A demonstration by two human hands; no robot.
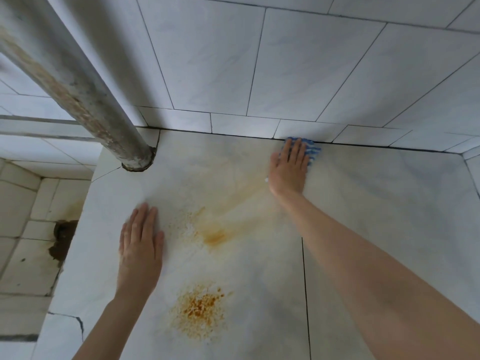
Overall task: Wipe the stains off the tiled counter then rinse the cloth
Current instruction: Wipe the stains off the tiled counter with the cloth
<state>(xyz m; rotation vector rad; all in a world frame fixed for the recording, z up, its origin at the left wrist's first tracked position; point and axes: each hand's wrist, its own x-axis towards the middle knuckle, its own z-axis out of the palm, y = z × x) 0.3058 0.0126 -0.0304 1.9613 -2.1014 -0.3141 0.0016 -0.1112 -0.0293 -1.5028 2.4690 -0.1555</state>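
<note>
- My right hand [288,167] lay flat at the far edge of the worktop [376,216], fingers straight and close together, pressing the blue cloth [310,149] down where the worktop met the tiled wall [285,74].
- The cloth was mostly hidden under my palm; only its far and right edges showed past my fingertips, touching the wall joint.
- My left hand [141,245] rested flat on the worktop near its left edge, fingers straight and together, holding nothing.
- The orange smear [215,236] ran on a slant, its faint end just beside my right wrist and its dark end nearer me and to the left.
- The speckled orange patch [198,309] sat nearer me again, well apart from the cloth.
- So both stains lay toward me and to the left of the cloth hand. I judged the coming stroke should pull back along that slant.
- My left hand was nearer both stains but had no cloth, so the right hand would do the wiping.
- The rusty pipe [85,100] stood at the far left corner, out of that path.
</note>
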